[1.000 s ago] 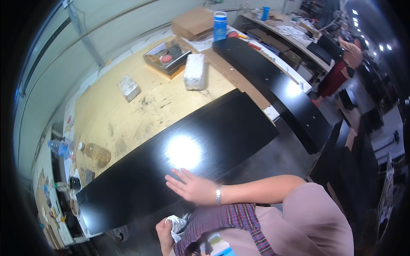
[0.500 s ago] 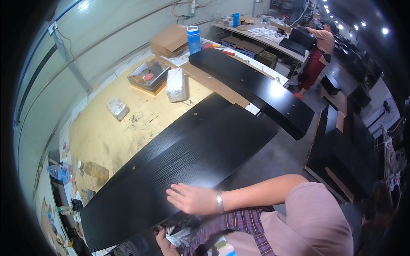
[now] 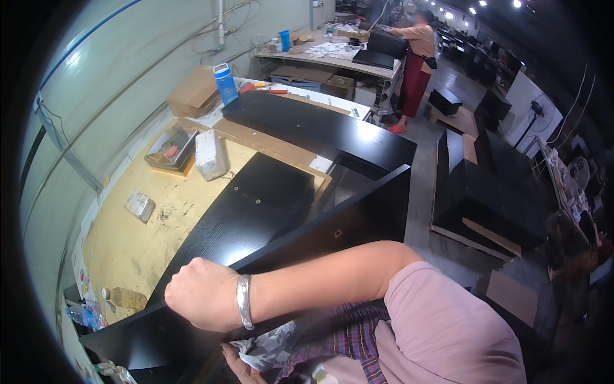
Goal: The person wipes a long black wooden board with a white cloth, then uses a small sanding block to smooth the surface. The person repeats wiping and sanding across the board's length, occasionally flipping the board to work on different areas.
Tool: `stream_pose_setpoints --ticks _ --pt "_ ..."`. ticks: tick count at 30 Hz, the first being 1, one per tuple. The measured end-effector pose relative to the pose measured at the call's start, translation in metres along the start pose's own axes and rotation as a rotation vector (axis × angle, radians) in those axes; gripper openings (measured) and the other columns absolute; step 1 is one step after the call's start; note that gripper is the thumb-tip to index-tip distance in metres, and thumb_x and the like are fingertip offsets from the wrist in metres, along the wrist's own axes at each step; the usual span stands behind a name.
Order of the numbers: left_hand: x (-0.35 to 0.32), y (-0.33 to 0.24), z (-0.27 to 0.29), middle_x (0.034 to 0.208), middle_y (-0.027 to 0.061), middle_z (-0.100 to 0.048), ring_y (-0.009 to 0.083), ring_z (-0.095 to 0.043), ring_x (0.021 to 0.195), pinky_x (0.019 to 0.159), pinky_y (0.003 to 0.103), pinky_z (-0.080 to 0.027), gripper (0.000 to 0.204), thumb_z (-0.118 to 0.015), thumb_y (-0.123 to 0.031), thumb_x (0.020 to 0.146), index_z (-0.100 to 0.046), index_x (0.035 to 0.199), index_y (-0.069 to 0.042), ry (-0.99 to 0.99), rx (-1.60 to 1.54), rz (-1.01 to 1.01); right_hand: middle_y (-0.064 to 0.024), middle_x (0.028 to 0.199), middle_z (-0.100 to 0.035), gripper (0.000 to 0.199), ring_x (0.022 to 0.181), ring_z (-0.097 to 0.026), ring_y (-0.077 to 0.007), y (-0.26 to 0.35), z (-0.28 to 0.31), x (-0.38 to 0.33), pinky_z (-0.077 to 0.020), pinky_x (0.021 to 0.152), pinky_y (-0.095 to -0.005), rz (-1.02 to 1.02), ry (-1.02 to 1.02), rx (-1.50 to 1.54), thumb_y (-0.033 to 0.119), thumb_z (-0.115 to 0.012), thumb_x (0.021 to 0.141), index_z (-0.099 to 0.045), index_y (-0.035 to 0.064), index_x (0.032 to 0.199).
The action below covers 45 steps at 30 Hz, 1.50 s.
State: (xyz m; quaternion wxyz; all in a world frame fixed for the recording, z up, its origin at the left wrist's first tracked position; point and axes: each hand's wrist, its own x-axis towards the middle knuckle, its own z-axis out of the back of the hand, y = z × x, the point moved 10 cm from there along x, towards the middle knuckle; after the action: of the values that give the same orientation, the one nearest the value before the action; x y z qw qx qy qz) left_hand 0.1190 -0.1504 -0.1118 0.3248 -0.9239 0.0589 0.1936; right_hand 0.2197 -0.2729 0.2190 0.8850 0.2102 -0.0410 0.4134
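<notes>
The scene is viewed from the person's head, through the left of two side-by-side fisheye cameras, angled downward and ahead. The right hand (image 3: 203,294) is seen from above, close, left of the lower centre; the worktable (image 3: 118,240) is shown beyond it. A wall (image 3: 96,70) is caught at left, a distant co-worker (image 3: 414,70) at upper right. Straight edges are bowed toward the dark rim.

White glare on flat black board (image 3: 246,214), darkened rim

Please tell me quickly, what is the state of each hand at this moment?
Left hand: holding a white cloth, partly out of view.
Right hand: closed over the upper edge of the tilted black board.
</notes>
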Motion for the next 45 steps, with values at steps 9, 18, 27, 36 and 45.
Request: stream_pose_setpoints --ticks 9,18,27,36,45 --pt "-0.036 0.012 -0.036 0.113 0.0061 -0.063 0.0145 -0.061 0.092 0.081 0.033 -0.051 0.062 -0.081 -0.026 0.088 -0.050 0.134 0.000 -0.078 0.572 -0.071 -0.0267 0.090 -0.071 0.037 0.093 -0.071 -0.0412 -0.130 0.029 -0.086 -0.0566 0.083 -0.0482 -0.486 0.093 0.157 0.034 -0.064 0.093 -0.072 -0.0024 0.089" --pt "0.040 0.081 -0.244 0.076 0.0050 -0.065 0.0139 -0.065 0.065 0.057 0.031 -0.051 0.020 -0.070 -0.017 0.097 -0.060 0.084 -0.005 0.143 0.684 0.150 -0.0217 0.083 -0.068 0.042 0.082 -0.069 -0.0356 -0.355 0.039 -0.231 -0.0512 0.075 -0.0455 -0.802 -0.152 0.383 0.037 -0.052 0.099 -0.068 -0.0014 0.090" --pt "0.176 0.207 -0.417 0.088 0.0134 -0.071 0.0234 -0.073 0.075 0.068 0.038 -0.061 0.015 -0.064 -0.011 0.098 -0.064 0.102 0.004 0.208 0.668 0.297 -0.0181 0.073 -0.069 0.041 0.078 -0.071 -0.0275 -0.606 0.052 -0.364 -0.0502 0.077 -0.0422 -1.142 -0.490 0.605 0.034 -0.064 0.096 -0.069 -0.0013 0.077" --pt "0.321 0.255 -0.467 0.084 0.0138 -0.069 0.0267 -0.069 0.073 0.066 0.042 -0.058 0.018 -0.059 -0.011 0.100 -0.067 0.094 0.005 0.203 0.688 0.300 -0.0314 0.104 -0.070 0.042 0.105 -0.069 -0.0445 -0.734 0.058 -0.339 -0.0520 0.091 -0.0478 -1.295 -0.485 0.502 0.034 -0.066 0.095 -0.072 -0.0075 0.100" --pt "0.360 0.242 -0.485 0.095 0.0152 -0.070 0.0246 -0.070 0.085 0.072 0.040 -0.059 0.023 -0.063 -0.007 0.097 -0.064 0.111 0.011 0.166 0.879 0.194 -0.0335 0.115 -0.068 0.046 0.112 -0.065 -0.0477 -0.818 0.045 -0.277 -0.0501 0.097 -0.0478 -1.260 -0.490 0.518 0.031 -0.067 0.094 -0.068 -0.0121 0.111"
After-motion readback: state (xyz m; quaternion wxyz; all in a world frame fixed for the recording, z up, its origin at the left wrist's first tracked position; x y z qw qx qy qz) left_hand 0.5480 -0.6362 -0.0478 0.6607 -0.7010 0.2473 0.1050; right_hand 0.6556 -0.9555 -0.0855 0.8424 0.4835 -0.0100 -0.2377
